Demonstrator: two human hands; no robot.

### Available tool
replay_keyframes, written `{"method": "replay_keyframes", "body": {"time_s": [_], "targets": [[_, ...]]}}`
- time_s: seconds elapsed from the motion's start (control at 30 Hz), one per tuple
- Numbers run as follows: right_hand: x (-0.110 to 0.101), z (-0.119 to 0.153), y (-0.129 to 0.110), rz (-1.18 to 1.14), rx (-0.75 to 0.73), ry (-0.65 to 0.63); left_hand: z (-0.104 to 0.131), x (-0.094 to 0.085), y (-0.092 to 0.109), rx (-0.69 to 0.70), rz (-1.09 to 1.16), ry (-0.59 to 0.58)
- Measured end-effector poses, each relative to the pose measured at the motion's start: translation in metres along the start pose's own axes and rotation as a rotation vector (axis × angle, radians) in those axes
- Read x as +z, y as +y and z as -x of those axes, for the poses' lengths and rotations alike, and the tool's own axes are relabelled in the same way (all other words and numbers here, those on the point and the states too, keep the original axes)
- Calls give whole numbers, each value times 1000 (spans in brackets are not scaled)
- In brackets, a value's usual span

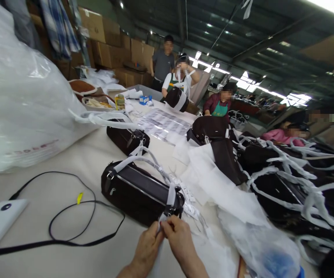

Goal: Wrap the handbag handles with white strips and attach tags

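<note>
The dark bag (139,193) lies just beyond both hands (146,245) (180,234).

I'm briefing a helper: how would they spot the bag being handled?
Find the big plastic sack on the pale table. Just right of it lie a farther dark bag and a nearer dark bag: choose the nearer. Unlike its neighbour, it has the left hand and right hand at its right end, pinching a white strip.

We see a bare left hand (148,244) and a bare right hand (181,236). Visible forearms (196,266) are bare too. We spot a red fleck (161,224) by the thumbs (167,229), too small to identify.
</note>
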State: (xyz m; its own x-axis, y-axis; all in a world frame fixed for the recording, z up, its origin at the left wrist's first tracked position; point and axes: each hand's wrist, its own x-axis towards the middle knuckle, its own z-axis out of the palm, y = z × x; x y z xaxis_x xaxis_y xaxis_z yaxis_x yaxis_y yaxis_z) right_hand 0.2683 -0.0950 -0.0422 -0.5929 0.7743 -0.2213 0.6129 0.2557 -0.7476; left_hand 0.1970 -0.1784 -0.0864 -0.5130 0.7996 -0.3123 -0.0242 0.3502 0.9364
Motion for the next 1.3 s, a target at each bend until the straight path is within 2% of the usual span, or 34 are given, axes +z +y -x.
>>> {"method": "replay_keyframes", "body": {"time_s": [0.17, 0.23, 0.37, 0.43, 0.57, 0.73, 0.8, 0.9, 0.97, 1.03, 1.13, 1.3], "targets": [[4, -2, 1, -57, 145, -10, -2, -1, 2, -13, -3, -48], [5, 0, 1, -69, 156, 35, -1, -2, 4, -15, 27, -50], [4, 1, 5, -152, 267, 130, 1, -5, 8, -31, 68, -59], [4, 0, 9, -280, 302, 89, 2, -6, 10, -48, 134, -89], [10, -1, 22, -634, 287, -92, 5, -8, 16, -156, 340, -180], [18, 4, 31, -923, 249, -180, 8, -11, 22, -231, 470, -160], [19, 7, 31, -975, 253, -191, 8, -10, 24, -233, 467, -160], [22, 12, 25, -936, 233, -91, 9, -8, 22, -230, 432, -126], [24, 14, 19, -873, 217, 6, 10, -8, 19, -202, 346, -50], [26, 16, 14, -824, 204, 83, 12, -8, 13, -143, 197, 90], [27, 17, 9, -788, 193, 136, 14, -9, 0, -13, 39, 255], [28, 16, 11, -754, 181, 136, 15, -7, -17, 277, -91, 271]]}}
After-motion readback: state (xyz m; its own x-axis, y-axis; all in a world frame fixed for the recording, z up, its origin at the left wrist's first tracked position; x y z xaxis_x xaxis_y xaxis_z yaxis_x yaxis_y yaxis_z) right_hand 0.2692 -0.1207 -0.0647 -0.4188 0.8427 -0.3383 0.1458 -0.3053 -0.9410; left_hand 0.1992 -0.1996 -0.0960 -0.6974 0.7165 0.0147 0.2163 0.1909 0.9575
